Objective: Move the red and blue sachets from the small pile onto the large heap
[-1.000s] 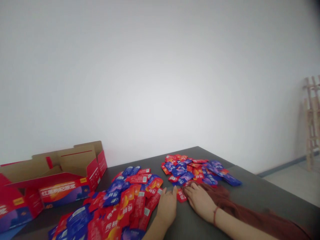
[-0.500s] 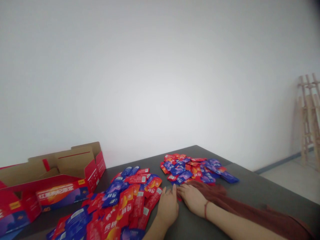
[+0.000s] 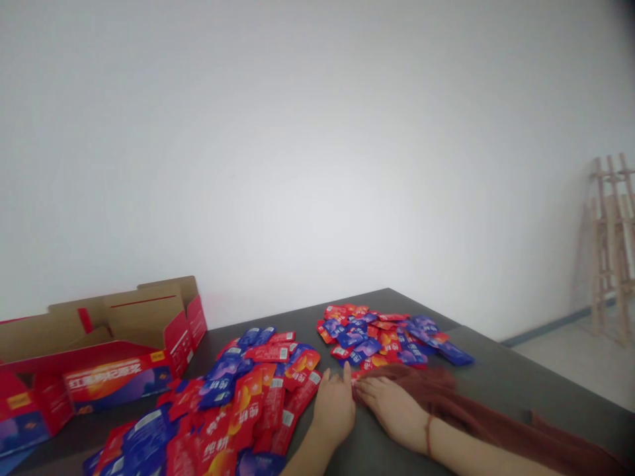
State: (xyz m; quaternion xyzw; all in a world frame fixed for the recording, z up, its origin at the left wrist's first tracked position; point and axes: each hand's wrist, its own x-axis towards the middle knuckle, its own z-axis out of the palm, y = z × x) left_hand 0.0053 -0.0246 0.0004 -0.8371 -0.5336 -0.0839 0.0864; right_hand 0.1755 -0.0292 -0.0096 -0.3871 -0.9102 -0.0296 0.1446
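My left hand [image 3: 335, 404] rests low on the dark table, fingers bent and index finger pointing forward. Its fingertips are at a small red sachet [image 3: 355, 377], mostly hidden between my hands. Just to the right, my right hand [image 3: 393, 404] lies over the end of a brown cloth [image 3: 426, 383], fingers together and curled on it. The cloth trails beneath and beyond the right forearm. A pile of red and blue sachets [image 3: 248, 396] spreads left of my left hand. Another pile of sachets [image 3: 377, 334] lies just beyond both hands.
An open red cardboard box [image 3: 119, 377] with a brown inside stands at the left against the white wall [image 3: 317, 165]. The dark table [image 3: 496, 370] has its far corner near the wall. Wooden racks [image 3: 612, 251] stand on the floor at the far right.
My right hand has slid slightly right and nearer, and the cloth under it has shifted and bunched a little. My left hand stays almost in place. The view has turned slightly.
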